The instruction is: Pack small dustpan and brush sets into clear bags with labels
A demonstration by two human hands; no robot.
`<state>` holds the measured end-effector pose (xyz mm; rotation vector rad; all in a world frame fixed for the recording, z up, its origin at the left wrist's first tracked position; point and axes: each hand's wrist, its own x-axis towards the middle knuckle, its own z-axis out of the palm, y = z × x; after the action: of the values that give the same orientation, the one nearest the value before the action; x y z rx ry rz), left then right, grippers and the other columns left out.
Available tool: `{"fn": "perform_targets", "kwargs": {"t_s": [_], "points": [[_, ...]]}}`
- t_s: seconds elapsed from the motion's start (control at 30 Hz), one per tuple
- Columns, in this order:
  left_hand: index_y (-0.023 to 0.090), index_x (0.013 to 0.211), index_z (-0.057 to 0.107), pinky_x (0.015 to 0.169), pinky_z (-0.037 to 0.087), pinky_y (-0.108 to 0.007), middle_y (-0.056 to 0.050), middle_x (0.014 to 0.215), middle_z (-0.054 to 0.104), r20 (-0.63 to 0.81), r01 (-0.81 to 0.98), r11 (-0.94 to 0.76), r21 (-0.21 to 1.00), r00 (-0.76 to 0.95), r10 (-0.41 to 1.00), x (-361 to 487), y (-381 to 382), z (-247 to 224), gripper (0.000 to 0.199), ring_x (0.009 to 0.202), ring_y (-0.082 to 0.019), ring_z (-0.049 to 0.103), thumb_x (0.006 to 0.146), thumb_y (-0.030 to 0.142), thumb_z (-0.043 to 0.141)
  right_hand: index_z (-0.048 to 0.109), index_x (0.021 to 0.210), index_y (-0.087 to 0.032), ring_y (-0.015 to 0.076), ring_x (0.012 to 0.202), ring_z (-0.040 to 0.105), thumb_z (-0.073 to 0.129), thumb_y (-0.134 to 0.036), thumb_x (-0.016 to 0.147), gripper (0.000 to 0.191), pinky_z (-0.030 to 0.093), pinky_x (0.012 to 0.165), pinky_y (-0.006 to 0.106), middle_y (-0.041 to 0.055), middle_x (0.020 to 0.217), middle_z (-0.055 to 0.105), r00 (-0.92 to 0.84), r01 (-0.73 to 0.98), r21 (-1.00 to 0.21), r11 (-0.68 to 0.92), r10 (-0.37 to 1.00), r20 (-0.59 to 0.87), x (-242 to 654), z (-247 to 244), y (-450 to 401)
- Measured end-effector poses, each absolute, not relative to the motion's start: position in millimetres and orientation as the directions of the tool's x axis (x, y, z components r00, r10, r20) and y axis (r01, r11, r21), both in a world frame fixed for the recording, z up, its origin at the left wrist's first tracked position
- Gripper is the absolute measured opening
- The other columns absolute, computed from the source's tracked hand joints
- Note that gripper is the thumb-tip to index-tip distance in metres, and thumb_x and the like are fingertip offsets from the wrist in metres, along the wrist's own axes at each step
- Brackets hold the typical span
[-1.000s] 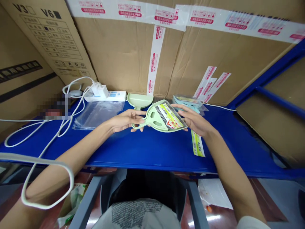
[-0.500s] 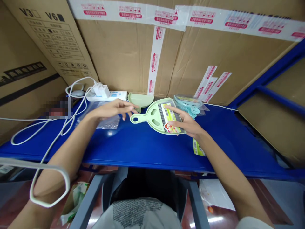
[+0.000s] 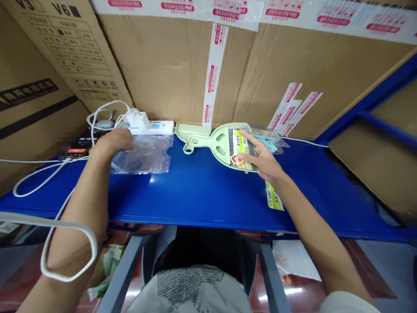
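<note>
My right hand (image 3: 263, 161) grips a pale green dustpan (image 3: 220, 145) with a dark-bristled brush and a yellow and white label card (image 3: 240, 150) on it, handle pointing left. Behind its handle lies another pale green dustpan (image 3: 192, 130) against the cardboard. My left hand (image 3: 115, 141) is over the left edge of a clear plastic bag (image 3: 146, 156); its fingers are blurred, and whether they touch the bag I cannot tell. Light blue pieces in clear bags (image 3: 270, 143) lie behind my right hand. Another yellow label card (image 3: 274, 198) lies under my right wrist.
A white power strip (image 3: 163, 127) with a plug and looping white cables (image 3: 48, 163) occupies the back left. Near it lies a phone (image 3: 78, 148). Large cardboard (image 3: 163, 69) stands behind the blue table (image 3: 195, 195); a blue frame bar (image 3: 384, 126) rises at right.
My left hand has moved left, away from the dustpan handle, to the plastic bag. The dustpan in my right hand has shifted slightly up and right in the view. The camera view has shifted slightly.
</note>
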<state>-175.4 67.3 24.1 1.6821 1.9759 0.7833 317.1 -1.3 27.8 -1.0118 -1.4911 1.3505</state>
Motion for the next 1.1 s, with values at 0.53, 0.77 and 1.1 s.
{"fn": "perform_targets", "kwargs": {"t_s": [0.53,0.77,1.1], "points": [[0.032,0.101,0.09,0.075,0.056,-0.032,-0.007,0.09,0.083,-0.072,0.441,-0.526,0.727,0.811,0.581,-85,-16,94,0.016,0.078,-0.021,0.073,0.094,0.031,0.076,0.041,0.171,-0.037,0.0344,0.134,0.067,0.096,-0.041,0.075,0.11,0.064,0.108,0.053,0.0071,0.154,0.065,-0.344,-0.051,-0.97,0.24,0.907,0.242,323,44,-12],[0.032,0.101,0.09,0.077,0.058,-0.036,-0.009,0.091,0.083,0.073,0.328,-0.567,0.756,0.818,0.57,-51,-20,76,0.019,0.082,-0.024,0.075,0.1,0.029,0.07,0.036,0.173,-0.037,0.0376,0.137,0.064,0.094,-0.04,0.076,0.112,0.065,0.107,0.057,0.007,0.155,0.063,-0.337,0.001,-0.968,0.251,0.911,0.236,328,48,-12],[0.033,0.093,0.091,0.086,0.055,-0.036,-0.007,0.084,0.08,0.279,0.304,-0.728,0.615,0.779,0.561,-33,-9,51,0.007,0.087,-0.025,0.067,0.091,0.029,0.085,0.053,0.165,-0.031,0.0344,0.134,0.067,0.097,-0.038,0.076,0.1,0.059,0.113,0.053,0.0104,0.15,0.069,-0.485,0.243,-0.95,0.198,0.873,0.058,352,52,-5]]}}
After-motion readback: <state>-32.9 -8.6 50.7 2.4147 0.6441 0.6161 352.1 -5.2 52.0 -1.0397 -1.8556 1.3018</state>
